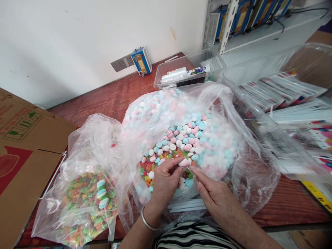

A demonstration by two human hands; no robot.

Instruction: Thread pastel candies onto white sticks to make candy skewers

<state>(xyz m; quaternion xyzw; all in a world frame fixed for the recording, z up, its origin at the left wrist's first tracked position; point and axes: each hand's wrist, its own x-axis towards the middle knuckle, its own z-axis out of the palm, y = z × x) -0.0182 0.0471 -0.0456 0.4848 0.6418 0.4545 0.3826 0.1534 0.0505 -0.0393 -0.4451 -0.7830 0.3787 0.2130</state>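
Note:
Between the thumb and forefinger of my left hand is a pink and white marshmallow. My right hand pinches a thin white stick, whose tip meets the marshmallow; whether it has gone in, I cannot tell. Both hands are over an open clear plastic bag of pink, blue and white marshmallows, with colourful candy rings among them. Several white sticks lie below my hands. To the left, a finished-looking marshmallow skewer rests on a bag of candy rings.
At the left stands a cardboard box. Clear plastic bins stand at the back and right, the right one holding packaged items. A blue device leans by the wall sockets. A metal shelf is behind.

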